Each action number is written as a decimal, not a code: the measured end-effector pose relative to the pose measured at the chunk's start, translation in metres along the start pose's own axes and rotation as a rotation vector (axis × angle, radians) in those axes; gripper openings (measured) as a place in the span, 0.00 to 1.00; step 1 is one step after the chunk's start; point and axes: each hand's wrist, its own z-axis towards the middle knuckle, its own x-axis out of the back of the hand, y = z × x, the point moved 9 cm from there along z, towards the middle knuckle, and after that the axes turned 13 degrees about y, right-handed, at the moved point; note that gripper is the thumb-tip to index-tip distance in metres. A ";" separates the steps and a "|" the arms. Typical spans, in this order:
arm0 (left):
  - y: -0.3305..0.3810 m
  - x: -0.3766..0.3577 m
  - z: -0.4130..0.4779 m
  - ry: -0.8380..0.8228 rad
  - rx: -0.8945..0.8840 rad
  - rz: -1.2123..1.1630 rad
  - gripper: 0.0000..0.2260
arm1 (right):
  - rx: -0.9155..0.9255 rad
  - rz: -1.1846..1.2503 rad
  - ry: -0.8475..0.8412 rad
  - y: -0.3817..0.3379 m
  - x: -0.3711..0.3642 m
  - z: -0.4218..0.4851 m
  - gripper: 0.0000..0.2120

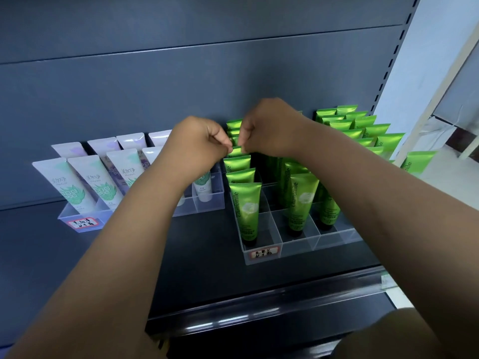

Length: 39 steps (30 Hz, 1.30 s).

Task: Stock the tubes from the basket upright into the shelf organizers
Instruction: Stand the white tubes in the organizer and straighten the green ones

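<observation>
risk of toppling: left hand (pixel 202 143) and right hand (pixel 269 128) both pinch the crimped top of a green tube (pixel 236 151), which stands mid-row in the left column of the clear organizer (pixel 311 246). uneven release or a sideways pull could lean it onto the neighbouring tubes (pixel 239 174) and knock the row askew

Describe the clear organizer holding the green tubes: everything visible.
The organizer is a clear plastic tray split by dividers into cells, resting on the dark shelf. Green tubes stand cap-down in it; some front cells look empty. A red-bordered handwritten label sits on its front left. Left hand and right hand pinch a tube in its left column.
</observation>
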 end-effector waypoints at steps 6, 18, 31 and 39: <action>0.000 -0.001 0.001 0.003 0.002 -0.010 0.02 | -0.079 0.079 0.107 0.014 0.016 0.006 0.07; 0.022 0.025 0.022 0.251 -0.251 0.165 0.06 | 0.012 -0.129 0.134 0.010 0.007 0.021 0.11; 0.015 0.004 0.024 0.171 -0.364 0.279 0.06 | 0.026 -0.203 0.080 0.015 -0.011 0.026 0.12; 0.004 -0.009 0.028 0.128 -0.344 0.238 0.03 | -0.011 -0.055 0.113 0.012 -0.015 0.030 0.07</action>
